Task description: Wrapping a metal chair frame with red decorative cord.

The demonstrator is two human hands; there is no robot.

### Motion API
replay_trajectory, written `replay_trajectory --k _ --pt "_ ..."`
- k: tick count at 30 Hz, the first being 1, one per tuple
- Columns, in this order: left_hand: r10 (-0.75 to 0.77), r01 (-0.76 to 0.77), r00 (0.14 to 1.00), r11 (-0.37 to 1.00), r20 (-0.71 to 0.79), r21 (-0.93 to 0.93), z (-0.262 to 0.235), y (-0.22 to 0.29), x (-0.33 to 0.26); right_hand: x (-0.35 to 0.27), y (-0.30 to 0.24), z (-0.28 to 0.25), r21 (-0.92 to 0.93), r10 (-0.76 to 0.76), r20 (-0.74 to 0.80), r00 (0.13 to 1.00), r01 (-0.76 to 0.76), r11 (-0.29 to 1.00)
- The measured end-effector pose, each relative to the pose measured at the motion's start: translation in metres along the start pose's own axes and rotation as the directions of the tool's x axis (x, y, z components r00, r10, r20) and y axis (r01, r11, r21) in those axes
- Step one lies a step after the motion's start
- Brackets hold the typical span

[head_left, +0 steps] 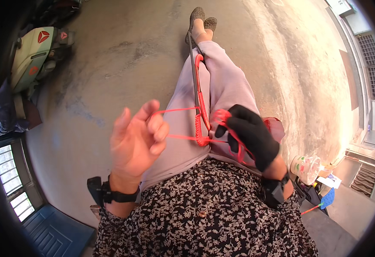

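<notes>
A long narrow dark frame (195,81) lies along my legs, from near my feet to my lap. Red cord (198,124) is wound in tight coils around its near corner and part of its sides. My left hand (138,135), bare and slightly blurred, has its fingers curled on a red strand, thumb and forefinger raised. Two stretched strands run from it to the frame. In its black glove, my right hand (252,137) closes on a loose bundle of the same red cord, right of the frame's near end. Loops hang below the glove.
At the far left stands a pale green scooter (33,55). A blue panelled piece (59,231) is at lower left. To my right are a red object (274,127) by my thigh, a plastic-wrapped white package (306,169) and a blue fly swatter (327,198).
</notes>
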State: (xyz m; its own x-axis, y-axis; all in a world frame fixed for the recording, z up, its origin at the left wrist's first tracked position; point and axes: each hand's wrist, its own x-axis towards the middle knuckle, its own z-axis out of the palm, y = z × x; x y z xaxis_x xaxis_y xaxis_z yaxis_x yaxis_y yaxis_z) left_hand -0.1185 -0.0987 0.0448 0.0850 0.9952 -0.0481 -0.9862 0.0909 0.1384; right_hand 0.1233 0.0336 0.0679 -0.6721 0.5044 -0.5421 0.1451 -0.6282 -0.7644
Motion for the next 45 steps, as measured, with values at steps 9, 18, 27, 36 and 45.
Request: replay_trajectory --k 9,18,27,36,45 --pt "-0.179 0.54 0.791 0.655 -0.585 0.529 0.001 0.004 -0.074 0.015 0.018 0.011 0.103 0.216 0.068 0.974 -0.222 0.969" --pt "0.234 -0.1 0.924 0.911 -0.302 0.4 0.012 0.0 -0.002 0.03 0.01 -0.015 -0.222 -0.368 -0.319 0.873 0.308 0.925" --pt "-0.021 0.473 0.879 0.151 -0.476 0.868 -0.023 -0.028 0.049 0.065 0.042 0.008 -0.422 -0.251 -0.174 0.952 0.158 0.893" --pt "0.325 0.078 0.85 0.702 -0.415 0.708 -0.02 0.009 0.021 0.057 0.022 0.001 -0.714 -0.609 -0.163 0.776 0.334 0.616" --pt "0.607 -0.28 0.794 0.428 -0.044 0.859 0.09 0.05 -0.025 0.053 -0.024 0.045 -0.451 -0.322 0.246 0.914 0.402 0.796"
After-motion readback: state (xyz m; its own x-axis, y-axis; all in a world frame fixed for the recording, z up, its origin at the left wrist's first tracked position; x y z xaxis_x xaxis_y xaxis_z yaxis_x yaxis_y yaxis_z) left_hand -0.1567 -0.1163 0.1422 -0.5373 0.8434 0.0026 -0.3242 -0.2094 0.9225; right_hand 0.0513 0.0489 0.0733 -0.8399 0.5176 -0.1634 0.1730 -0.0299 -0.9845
